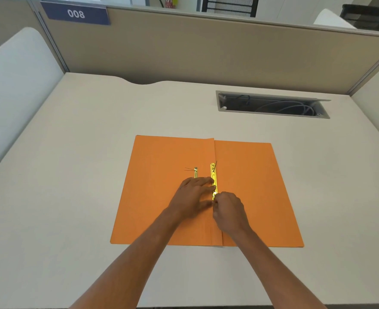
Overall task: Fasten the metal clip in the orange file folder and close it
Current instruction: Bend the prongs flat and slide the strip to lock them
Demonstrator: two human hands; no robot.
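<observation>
Orange card fills the middle of the frame — the orange file folder [161,157] lies open and flat on the pale worktop [72,175]. Start at its left half: a short gold piece [195,172] sits there, with thin prongs poking out beside it. The left hand [193,197] is spread flat next to it, pressing the card down, and its fingertips touch the long gold metal clip [213,179] by the middle fold. It grips nothing. Just right of it, the right hand [228,211] is curled, with the fingertips pinched at the low end of the clip. What it pinches is too small to see.

The step looks like locking the clip down. To do it well, I think the flat hand should hold the card firm while the other hand works the end piece into place, slow and straight, so nothing bends.

Room is easy here. All round the folder the worktop is bare. An open cable slot [273,105] sits in the upper right, well apart — so the left cover can swing over without hitting anything.
</observation>
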